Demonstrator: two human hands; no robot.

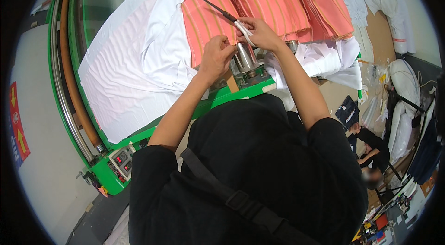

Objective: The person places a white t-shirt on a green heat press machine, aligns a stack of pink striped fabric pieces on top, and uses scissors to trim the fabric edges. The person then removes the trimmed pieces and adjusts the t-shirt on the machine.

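Seeing coral-pink striped cloth point(266, 2) at the far middle, lying in three broad folded sections side by side, running lengthwise in yellow-tan lines and fraying along the near edges. Also seeing scissors point(227, 15) just above the left section, showing dark, slim blades toward far left and white-wrapped handles toward near right.

Looking at a green machine frame point(215, 101) beneath the cloth, curving along the near side and up the left. Finding white fabric point(134, 78) wrinkling across the left part of the frame, and more white cloth point(327, 59) bunching at the right. Noticing a shiny metal cylinder point(246, 57) just near of the coral cloth, a brown roller point(74, 78) along the far left, and a control panel point(123, 160) at the near left corner. Seeing a red banner point(19, 127) at the left rim, and at the right, wrapped white rolls point(401, 87) and a person in black point(373, 150) among scattered goods.

Curling the fingers of the right hand point(263, 35) closed around the wrapped handles of the scissors. Bringing the fingers of the left hand point(217, 57) together beside the metal cylinder, near the coral cloth's edge; not quite telling from here whether pinching a bit of cloth or only touching.
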